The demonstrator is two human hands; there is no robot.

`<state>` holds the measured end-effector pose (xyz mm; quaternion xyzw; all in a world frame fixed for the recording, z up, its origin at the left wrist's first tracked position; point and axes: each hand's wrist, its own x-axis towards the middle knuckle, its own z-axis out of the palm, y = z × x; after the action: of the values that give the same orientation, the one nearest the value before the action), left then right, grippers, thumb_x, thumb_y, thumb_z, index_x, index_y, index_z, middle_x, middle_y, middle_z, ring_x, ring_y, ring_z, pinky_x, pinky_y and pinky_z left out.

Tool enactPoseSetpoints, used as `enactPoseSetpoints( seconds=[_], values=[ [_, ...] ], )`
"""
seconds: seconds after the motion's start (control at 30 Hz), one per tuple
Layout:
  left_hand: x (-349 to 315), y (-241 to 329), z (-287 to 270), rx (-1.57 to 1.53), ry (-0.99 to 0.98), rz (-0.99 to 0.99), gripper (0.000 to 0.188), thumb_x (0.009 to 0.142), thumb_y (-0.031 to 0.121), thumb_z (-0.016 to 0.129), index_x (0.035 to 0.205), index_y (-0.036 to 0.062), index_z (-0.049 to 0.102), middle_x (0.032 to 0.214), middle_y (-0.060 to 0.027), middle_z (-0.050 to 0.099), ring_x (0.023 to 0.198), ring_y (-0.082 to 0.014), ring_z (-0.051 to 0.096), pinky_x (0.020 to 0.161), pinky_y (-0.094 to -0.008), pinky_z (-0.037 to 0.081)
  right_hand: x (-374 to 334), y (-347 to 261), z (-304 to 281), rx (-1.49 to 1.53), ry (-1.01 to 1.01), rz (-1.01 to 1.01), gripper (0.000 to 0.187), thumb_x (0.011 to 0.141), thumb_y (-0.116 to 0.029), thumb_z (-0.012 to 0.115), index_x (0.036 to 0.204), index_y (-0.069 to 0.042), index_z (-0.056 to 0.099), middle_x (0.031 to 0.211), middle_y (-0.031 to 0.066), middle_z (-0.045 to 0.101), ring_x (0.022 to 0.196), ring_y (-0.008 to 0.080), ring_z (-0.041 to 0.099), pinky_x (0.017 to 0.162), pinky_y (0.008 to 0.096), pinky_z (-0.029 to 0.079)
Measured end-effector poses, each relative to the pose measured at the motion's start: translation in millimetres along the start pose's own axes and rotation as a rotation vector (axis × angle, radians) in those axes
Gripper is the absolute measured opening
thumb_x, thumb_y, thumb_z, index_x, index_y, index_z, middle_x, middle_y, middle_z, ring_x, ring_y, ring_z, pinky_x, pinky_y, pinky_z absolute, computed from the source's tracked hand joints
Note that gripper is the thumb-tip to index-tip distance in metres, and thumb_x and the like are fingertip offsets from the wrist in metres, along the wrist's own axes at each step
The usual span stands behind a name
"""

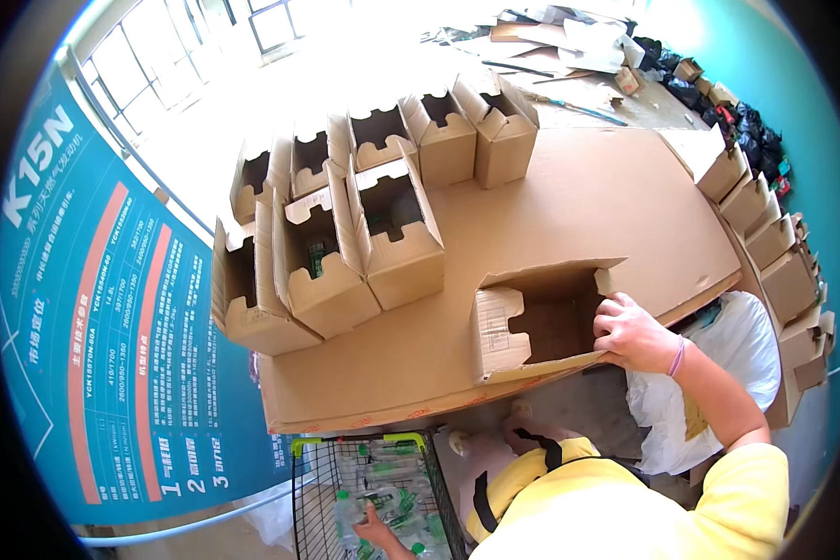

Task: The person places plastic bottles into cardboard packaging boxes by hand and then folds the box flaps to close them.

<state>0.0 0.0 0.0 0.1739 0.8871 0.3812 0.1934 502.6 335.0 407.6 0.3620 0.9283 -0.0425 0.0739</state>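
My right hand grips the right end of an open cardboard box, with its fingers bent over the edge. This box lies at the front edge of a large cardboard-topped table, and its inside looks bare. Low at the left, my left hand is down in a black wire cart with green corner pieces. Its fingers close on a clear plastic bottle with a green cap; part of the grip is hidden. Several more clear bottles with green labels lie in the cart.
Open boxes stand in two rows at the table's left and back; one holds something green. More boxes line the right side beside a white plastic sack. A blue printed banner stands left. Flattened cardboard lies behind.
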Motion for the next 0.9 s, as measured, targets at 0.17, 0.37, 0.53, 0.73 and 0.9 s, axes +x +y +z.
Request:
enactPoseSetpoints(
  seconds=[0.17, 0.37, 0.53, 0.73, 0.9],
  values=[
    [-31.0, 207.9, -29.4, -1.001, 0.067, 0.111, 0.070, 0.091, 0.027, 0.063, 0.147, 0.0008, 0.030, 0.139, -0.0165, 0.049, 0.121, -0.0310, 0.054, 0.106, -0.0478, 0.042, -24.5, 5.8, -1.6, 0.037, 0.204, 0.031, 0.021, 0.065, -0.023, 0.081, 0.077, -0.011, 0.068, 0.089, 0.0040, 0.057, 0.100, 0.0237, 0.052, 0.096, 0.0434, 0.040],
    [-80.2, 455.7, -35.0, -1.472, -0.574, 0.841, 0.078, 0.083, 0.048, 0.065, 0.142, 0.0047, 0.037, 0.137, -0.0156, 0.047, 0.126, -0.0327, 0.049, 0.116, -0.0563, 0.028, -38.3, 29.6, 10.2, 0.219, 0.408, -0.042, 0.023, 0.064, -0.020, 0.082, 0.074, -0.010, 0.063, 0.091, 0.0046, 0.055, 0.104, 0.0261, 0.052, 0.099, 0.0467, 0.041],
    [-169.6, 598.2, 50.9, -1.071, -1.082, 1.016, 0.070, 0.070, 0.027, 0.083, 0.126, 0.0068, 0.046, 0.115, -0.0131, 0.063, 0.111, -0.0278, 0.060, 0.105, -0.0468, 0.042, -50.4, 51.3, 36.6, 0.343, 0.533, -0.066, 0.023, 0.064, -0.019, 0.081, 0.072, -0.011, 0.060, 0.090, 0.0047, 0.054, 0.101, 0.0260, 0.053, 0.096, 0.0469, 0.043],
    [-204.2, 639.8, 150.0, 0.451, -1.082, 1.481, 0.073, 0.058, 0.018, 0.088, 0.119, 0.0055, 0.049, 0.102, -0.0191, 0.066, 0.098, -0.0386, 0.063, 0.083, -0.0431, 0.052, -50.4, 61.2, 37.4, 0.396, 0.661, -0.123, 0.016, 0.068, -0.018, 0.078, 0.072, -0.011, 0.064, 0.091, 0.0055, 0.054, 0.103, 0.0267, 0.053, 0.101, 0.0494, 0.041],
    [-205.4, 610.9, 223.7, 1.325, -1.206, 1.481, 0.066, 0.059, 0.030, 0.088, 0.116, 0.0056, 0.063, 0.102, -0.0173, 0.069, 0.099, -0.0346, 0.066, 0.083, -0.0449, 0.053, -44.6, 69.6, 49.7, 0.430, 0.669, -0.187, 0.009, 0.069, -0.014, 0.070, 0.071, -0.009, 0.064, 0.094, 0.0066, 0.054, 0.108, 0.0268, 0.053, 0.103, 0.0484, 0.041]
  ],
)
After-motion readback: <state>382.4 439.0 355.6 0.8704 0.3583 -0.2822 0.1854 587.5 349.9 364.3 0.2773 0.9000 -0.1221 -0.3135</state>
